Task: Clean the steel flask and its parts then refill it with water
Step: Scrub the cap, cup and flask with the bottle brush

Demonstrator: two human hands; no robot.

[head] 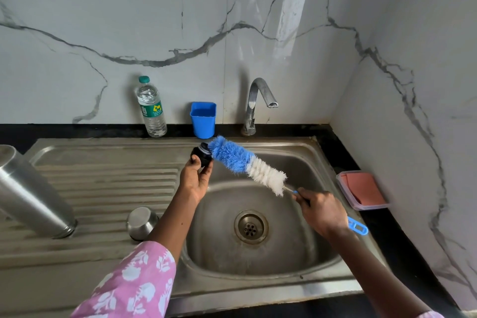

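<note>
Stopper pinched in left hand over sink; brush gripped by right hand, long axis slanting up-left, tip touching stopper

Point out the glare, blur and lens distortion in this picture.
Head view: a bright glare stripe runs down the marble wall above the tap; wide-angle bending curves the sink rim and stretches the steel flask; the brush bristles look slightly soft.

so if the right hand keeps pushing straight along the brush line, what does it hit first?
Most likely the black flask stopper held by the left hand: the right hand grips the bottle brush by its handle, and the blue bristle tip already touches the stopper. Beyond that sits the blue cup, though depth is unclear.
</note>
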